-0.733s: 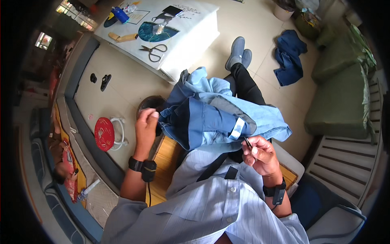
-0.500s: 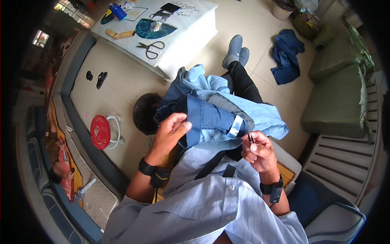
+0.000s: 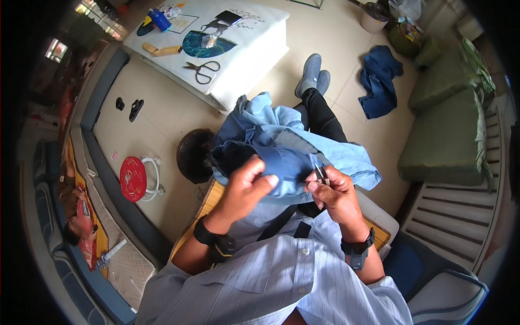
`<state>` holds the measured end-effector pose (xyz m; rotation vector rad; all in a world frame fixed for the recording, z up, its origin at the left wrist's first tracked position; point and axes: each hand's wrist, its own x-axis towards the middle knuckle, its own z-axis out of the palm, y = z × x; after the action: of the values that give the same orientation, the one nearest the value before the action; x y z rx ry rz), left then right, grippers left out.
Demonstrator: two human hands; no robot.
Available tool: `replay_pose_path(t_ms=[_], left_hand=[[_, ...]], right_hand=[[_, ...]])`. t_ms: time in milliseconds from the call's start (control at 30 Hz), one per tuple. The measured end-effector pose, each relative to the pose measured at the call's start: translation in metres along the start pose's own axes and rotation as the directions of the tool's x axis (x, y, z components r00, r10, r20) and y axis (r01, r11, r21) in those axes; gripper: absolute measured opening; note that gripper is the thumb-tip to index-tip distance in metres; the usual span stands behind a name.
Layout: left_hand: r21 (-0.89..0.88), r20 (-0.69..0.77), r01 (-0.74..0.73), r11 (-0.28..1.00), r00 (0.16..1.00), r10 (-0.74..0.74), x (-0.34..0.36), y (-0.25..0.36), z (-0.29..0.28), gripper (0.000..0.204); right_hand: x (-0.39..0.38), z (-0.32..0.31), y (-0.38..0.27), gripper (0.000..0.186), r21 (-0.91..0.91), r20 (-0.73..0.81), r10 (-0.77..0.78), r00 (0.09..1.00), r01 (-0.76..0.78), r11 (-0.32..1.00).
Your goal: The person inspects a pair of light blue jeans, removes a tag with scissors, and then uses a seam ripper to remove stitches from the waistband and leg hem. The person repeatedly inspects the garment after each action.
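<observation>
A blue denim garment point(image 3: 281, 162) lies bunched across my lap, its dark inside showing at an opening on the left. My left hand point(image 3: 246, 187) is closed at the near edge of this opening, thumb and fingers pinching the cloth. In my right hand point(image 3: 336, 197) is a pair of small thread snips point(image 3: 322, 174), blades pointing up and away from me. The blades are beside a pale tag point(image 3: 314, 161) on the denim; whether they touch it I cannot tell. Lighter blue denim point(image 3: 346, 157) spreads to the right over my knees.
A dark round bin point(image 3: 189, 157) stands left of my lap. Ahead, a white covered table point(image 3: 249, 54) bears large scissors point(image 3: 203, 71) and a blue bottle point(image 3: 159, 19). More denim point(image 3: 379, 81) lies on the floor; green wrapped bundles point(image 3: 441, 146) rest on a slatted bench at right.
My left hand has shifted right and closed on the cloth. The right hand has come slightly left, with the snips' blades now showing more. The opening in the denim gapes wider.
</observation>
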<state>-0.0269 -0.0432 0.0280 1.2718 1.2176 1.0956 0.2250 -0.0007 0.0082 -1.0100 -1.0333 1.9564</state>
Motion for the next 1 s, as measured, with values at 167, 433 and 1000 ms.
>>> replay_pose_path(t_ms=[167,433,1000], left_hand=[[0.134,0.216,-0.252,0.958,0.951,0.220,0.004,0.014,0.051,0.024],[-0.066,0.599,-0.236,0.970,0.768,0.228,0.016,-0.004,0.106,0.045],[-0.007,0.845,0.169,0.986,0.528,-0.084,0.024,-0.048,0.096,0.031]], right_hand=[[-0.008,-0.004,-0.024,0.008,-0.107,-0.166,-0.114,0.980,0.097,0.990],[-0.036,-0.017,-0.063,0.016,-0.199,-0.333,-0.420,0.844,0.372,0.907],[-0.004,-0.025,0.008,0.013,0.010,-0.216,0.019,0.976,-0.017,1.000]])
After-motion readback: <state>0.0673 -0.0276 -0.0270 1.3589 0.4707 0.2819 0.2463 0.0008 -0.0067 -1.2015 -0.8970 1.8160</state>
